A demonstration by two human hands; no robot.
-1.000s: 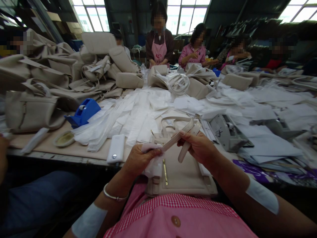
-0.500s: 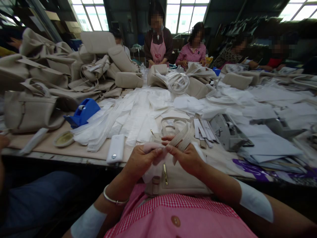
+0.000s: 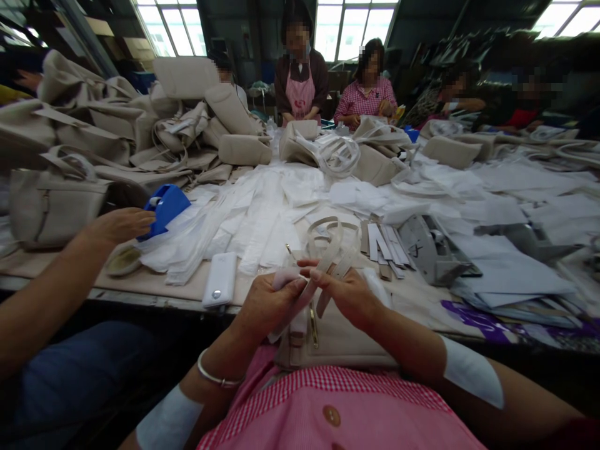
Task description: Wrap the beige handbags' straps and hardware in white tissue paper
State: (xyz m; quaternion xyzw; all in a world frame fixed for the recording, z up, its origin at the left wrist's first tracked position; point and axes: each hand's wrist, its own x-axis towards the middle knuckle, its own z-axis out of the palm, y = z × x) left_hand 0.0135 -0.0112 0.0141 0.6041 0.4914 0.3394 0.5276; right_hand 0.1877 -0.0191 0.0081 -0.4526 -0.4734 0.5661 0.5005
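A beige strap (image 3: 334, 247) loops up from a beige bag (image 3: 349, 334) at the table's front edge, by my lap. My left hand (image 3: 269, 303) is closed on a thin white wrapping sheet (image 3: 285, 278) at the strap's side. Thumb and fingers of my right hand (image 3: 344, 294) pinch the strap, close to the left fingertips. Below the hands the bag shows a gold zipper (image 3: 314, 328) and a small buckle tab.
Beside me a co-worker's hand (image 3: 124, 225) reaches to a blue tape dispenser (image 3: 164, 209). A white power bank (image 3: 220, 279), white sheets (image 3: 262, 212), a grey dispenser (image 3: 434, 247) and piled bags (image 3: 117, 125) lie about. People work across the table.
The co-worker's arm has come in from the left to the blue dispenser. Between my hands the strap has shifted, and more of its length shows toward my left hand.
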